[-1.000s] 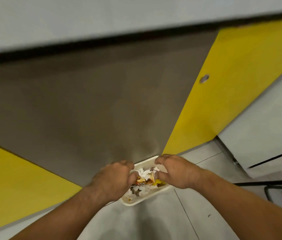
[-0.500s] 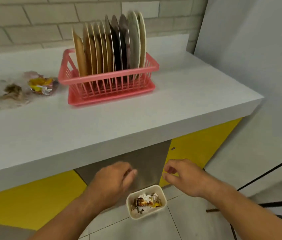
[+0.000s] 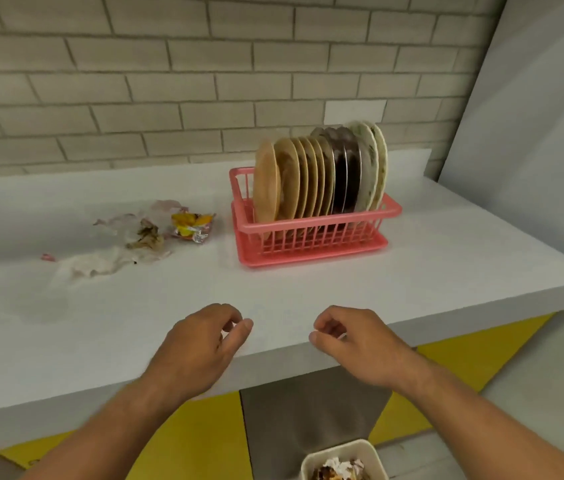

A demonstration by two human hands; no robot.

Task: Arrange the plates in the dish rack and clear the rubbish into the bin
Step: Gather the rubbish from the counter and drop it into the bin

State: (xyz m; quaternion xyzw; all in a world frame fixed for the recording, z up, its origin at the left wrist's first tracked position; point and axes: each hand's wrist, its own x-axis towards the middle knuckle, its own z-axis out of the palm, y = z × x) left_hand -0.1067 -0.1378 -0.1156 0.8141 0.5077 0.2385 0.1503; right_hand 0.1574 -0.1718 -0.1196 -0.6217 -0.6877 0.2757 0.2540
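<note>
The plates [image 3: 318, 178] stand on edge in the pink dish rack [image 3: 311, 237] at the far right of the counter [image 3: 446, 271], so that part looks done; crumpled wrappers and tissue [image 3: 155, 233] lie left of it; the bin [image 3: 370, 452], holding scraps, sits below the near edge. The left hand [image 3: 200, 344] and right hand [image 3: 353, 341] hover empty, fingers loosely curled, likely free to gather the rubbish.

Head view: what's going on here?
A person is clearing up at a white counter. Both the left hand and right hand hover empty over its front edge. The plates stand upright in the pink dish rack. Crumpled rubbish lies on the counter left of the rack, not yet binned. The small bin on the floor below holds some scraps.
</note>
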